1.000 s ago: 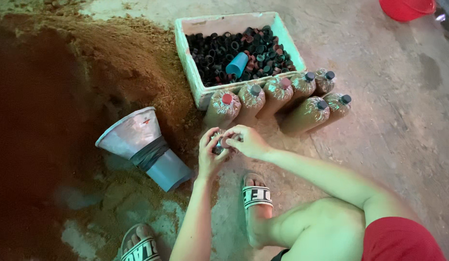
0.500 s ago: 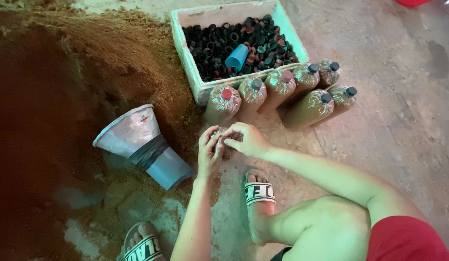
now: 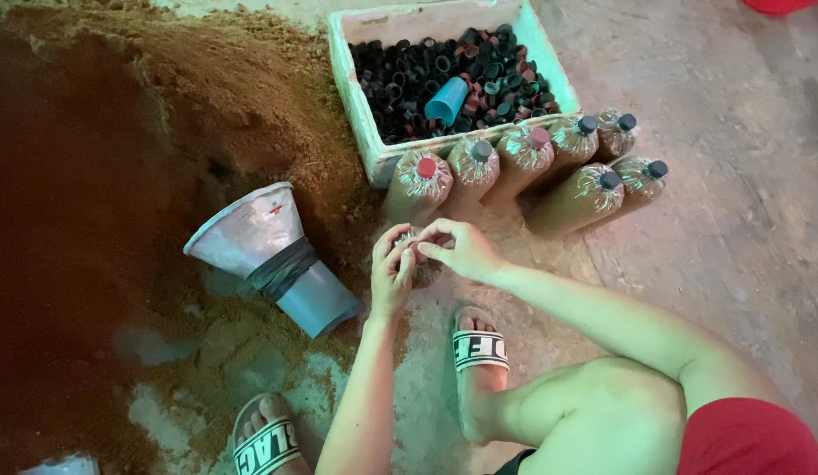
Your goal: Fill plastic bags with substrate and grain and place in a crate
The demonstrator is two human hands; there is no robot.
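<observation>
The floor (image 3: 734, 264) is bare grey concrete, with a big heap of reddish-brown sawdust (image 3: 118, 176) piled on the left. A person squats at its edge in striped slides, both hands meeting over a small bag (image 3: 415, 260) of the same brown stuff that stands on the floor just in front of the right foot. The bag is mostly hidden; only a bit of crinkled clear plastic at its neck shows between the hands. The left hand (image 3: 391, 273) wraps the neck from the side, fingers curled closed on it. The right hand (image 3: 457, 248) pinches the top, thumb and forefinger closed on the plastic.

Just beyond, a row of filled bags (image 3: 523, 167) leans against a pale green crate (image 3: 374, 158) full of black caps (image 3: 444, 79), with a blue cup (image 3: 446, 99) lying among them. A grey funnel (image 3: 268, 251) lies tipped on the sawdust to the left.

Compared with a second ago, the hands sit in the same spot on the bag; the view has only slid a little lower.
</observation>
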